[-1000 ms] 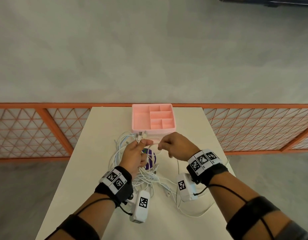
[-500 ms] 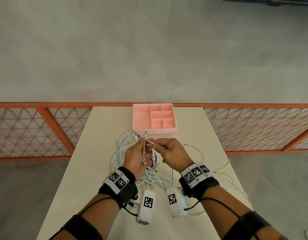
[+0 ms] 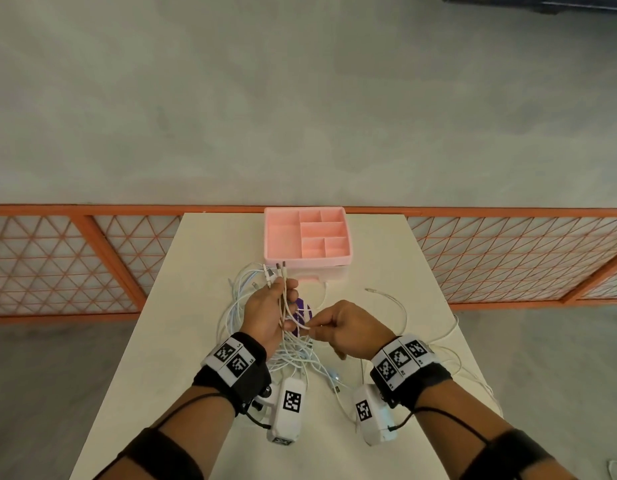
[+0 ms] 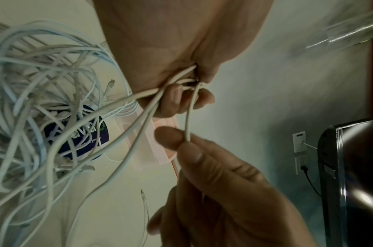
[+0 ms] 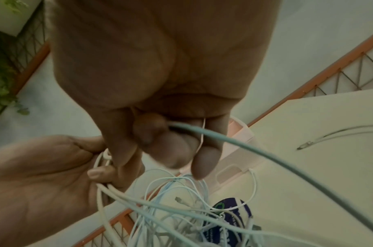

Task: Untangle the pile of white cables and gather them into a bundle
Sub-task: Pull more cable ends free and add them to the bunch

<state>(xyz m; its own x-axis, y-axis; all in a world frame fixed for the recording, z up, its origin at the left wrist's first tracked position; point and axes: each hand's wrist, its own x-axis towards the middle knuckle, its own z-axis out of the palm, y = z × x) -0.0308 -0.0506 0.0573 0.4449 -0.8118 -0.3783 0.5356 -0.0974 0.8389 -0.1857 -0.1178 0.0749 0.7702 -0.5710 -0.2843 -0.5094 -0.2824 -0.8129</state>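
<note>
A tangled pile of white cables (image 3: 293,356) lies on the pale table (image 3: 203,271) under both hands. My left hand (image 3: 283,306) is raised over the pile and grips several cable ends; their connectors (image 3: 276,271) stick up past its fingers. In the left wrist view its fingers (image 4: 181,98) curl round the strands. My right hand (image 3: 314,327), just to the right, pinches one thin white cable (image 4: 187,123) between thumb and forefinger. That cable runs up into the left hand's grip. The right wrist view shows the right hand's fingers (image 5: 175,150) curled on a cable (image 5: 244,147).
A pink compartment tray (image 3: 348,252) stands at the table's far edge, just behind the pile. A purple round item (image 3: 305,310) lies under the cables. One loose cable (image 3: 397,306) trails across the right side of the table and over its edge. An orange lattice fence (image 3: 92,258) runs behind.
My right hand has drawn back toward me from beside the left hand's fingertips, sliding down along one cable. The left hand keeps its hold on the cable ends in about the same place.
</note>
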